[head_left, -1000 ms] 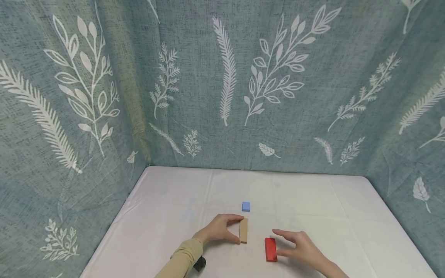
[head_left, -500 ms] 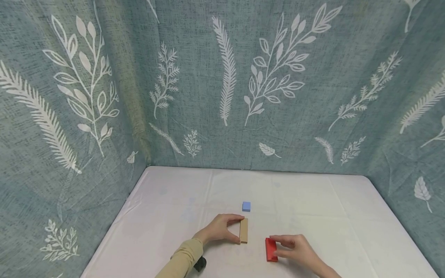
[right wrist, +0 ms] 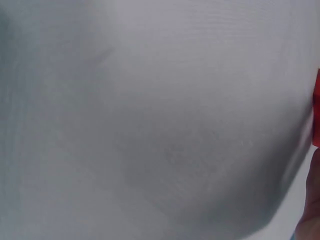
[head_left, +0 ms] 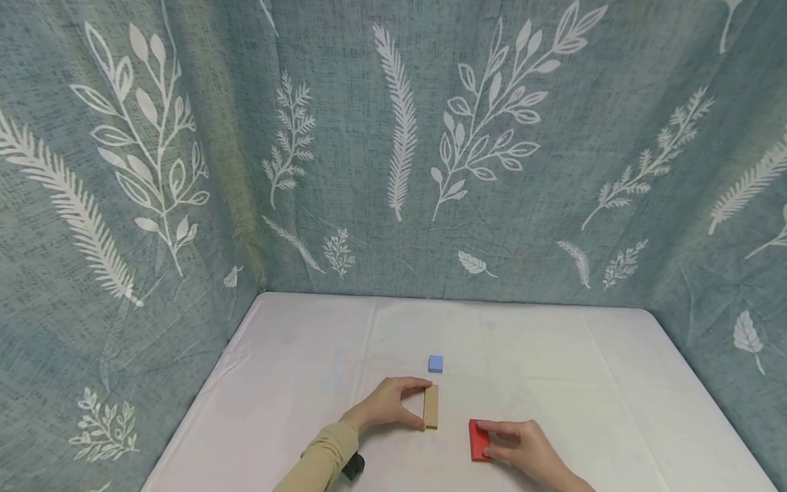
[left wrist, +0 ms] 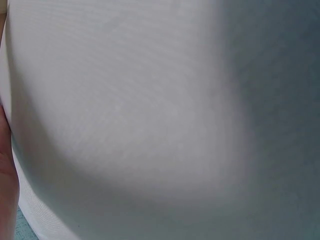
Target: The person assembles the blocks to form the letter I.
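My left hand [head_left: 389, 402] pinches the tan block [head_left: 432, 410] end to end, right hand [head_left: 530, 445] pinching the red block [head_left: 477, 444], rightward and nearer me on the worktop [head_left: 553, 369], both long axes pointing roughly away.

One blue block [head_left: 436, 364], one tan block [head_left: 432, 408] and one red block [head_left: 478, 441] make three blocks in all, two oblong and one cube-like; one left hand [head_left: 389, 402] and one right hand [head_left: 530, 447] give two hands; one sleeve [head_left: 326, 454] shows. There is one black object [head_left: 354, 467], partly hidden; one white-covered table [head_left: 553, 355]; the pieces of leaf-printed curtain [head_left: 344, 137] cannot be counted with certainty.
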The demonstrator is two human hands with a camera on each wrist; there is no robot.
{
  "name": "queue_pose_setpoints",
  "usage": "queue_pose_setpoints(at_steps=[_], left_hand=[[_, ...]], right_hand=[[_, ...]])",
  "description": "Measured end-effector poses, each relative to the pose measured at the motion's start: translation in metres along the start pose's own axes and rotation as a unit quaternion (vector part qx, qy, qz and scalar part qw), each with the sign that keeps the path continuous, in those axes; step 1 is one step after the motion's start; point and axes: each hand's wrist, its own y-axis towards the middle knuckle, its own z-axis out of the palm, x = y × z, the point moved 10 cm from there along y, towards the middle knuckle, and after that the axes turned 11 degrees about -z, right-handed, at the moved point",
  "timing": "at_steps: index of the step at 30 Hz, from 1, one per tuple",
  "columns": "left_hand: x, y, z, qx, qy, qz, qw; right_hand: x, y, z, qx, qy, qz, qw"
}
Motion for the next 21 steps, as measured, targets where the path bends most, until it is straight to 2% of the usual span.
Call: queue_pose_setpoints(at_steps=[10,21], left_hand=[[0.0009,0.0011,-0.0012,-0.001,0.004,0.002,1.0],[0.0018,0.0007,0.0007,0.0,-0.005,0.0,1.0]], right_hand=[[0.0083,-0.0021,-0.0022,-0.019,-0.076,-0.057,0.995],[0.0079,-0.0015,0.0005,-0.003,-0.079,-0.051,0.996]])
